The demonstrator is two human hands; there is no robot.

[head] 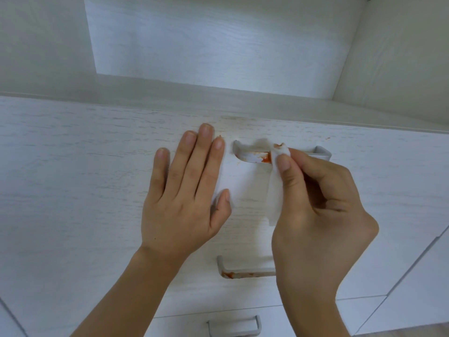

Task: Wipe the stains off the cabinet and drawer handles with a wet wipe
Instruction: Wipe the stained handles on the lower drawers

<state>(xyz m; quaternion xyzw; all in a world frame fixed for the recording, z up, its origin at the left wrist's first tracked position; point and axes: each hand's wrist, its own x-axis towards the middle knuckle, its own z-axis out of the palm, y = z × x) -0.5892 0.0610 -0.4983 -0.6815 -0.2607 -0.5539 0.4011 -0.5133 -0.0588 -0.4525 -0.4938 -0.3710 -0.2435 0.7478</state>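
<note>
Wiping the upper drawer handle [252, 155]

Our right hand [320, 215] pinches the wet wipe [277, 190] onto the bar; the red stain [266, 158] sits just left of that grip, so we should drag leftward, left hand [187, 190] flat, bracing the drawer front [97, 166].

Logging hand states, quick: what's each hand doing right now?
Left hand: open, fingers flat against the drawer front.
Right hand: pinching the wet wipe on the top handle.

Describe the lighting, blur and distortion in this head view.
Head view: soft, even daylight with a bluish cast in the open shelf, no harsh glare; faint shadows under the left hand and the right hand; wide-angle lens bows the cabinet edges; the wet wipe and stained top handle look slightly smeared; the corners look softer.
</note>
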